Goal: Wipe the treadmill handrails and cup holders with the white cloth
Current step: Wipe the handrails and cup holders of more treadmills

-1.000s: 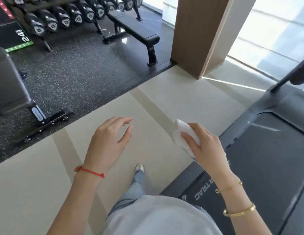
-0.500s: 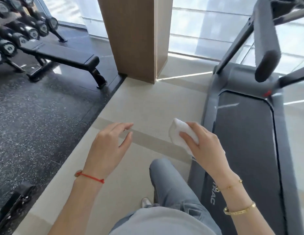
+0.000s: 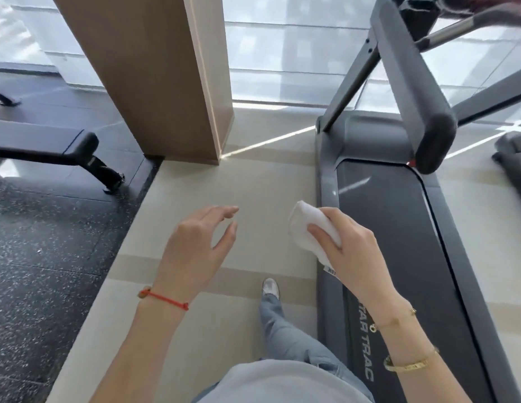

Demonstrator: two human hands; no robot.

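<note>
My right hand (image 3: 348,251) grips a folded white cloth (image 3: 307,228) in the air beside the treadmill's left edge. My left hand (image 3: 195,251) hovers over the beige floor, fingers loosely spread, holding nothing. The grey treadmill (image 3: 399,257) stands to the right, its dark belt running away from me. Its left handrail (image 3: 410,82), a thick grey padded bar with a rounded black end, slopes down from the upper right, well above and ahead of the cloth. No cup holders show; the console is cut off at the top edge.
A wooden pillar (image 3: 154,77) rises ahead on the left, in front of large windows. A black weight bench (image 3: 50,144) stands on dark speckled rubber flooring at left. Another machine's edge (image 3: 512,158) shows far right. My leg and shoe (image 3: 271,286) step along the beige floor beside the treadmill.
My view has swung right and forward: the dumbbell rack has left the frame, and the treadmill and its handrail have come closer. Both hands keep their poses, cloth still held.
</note>
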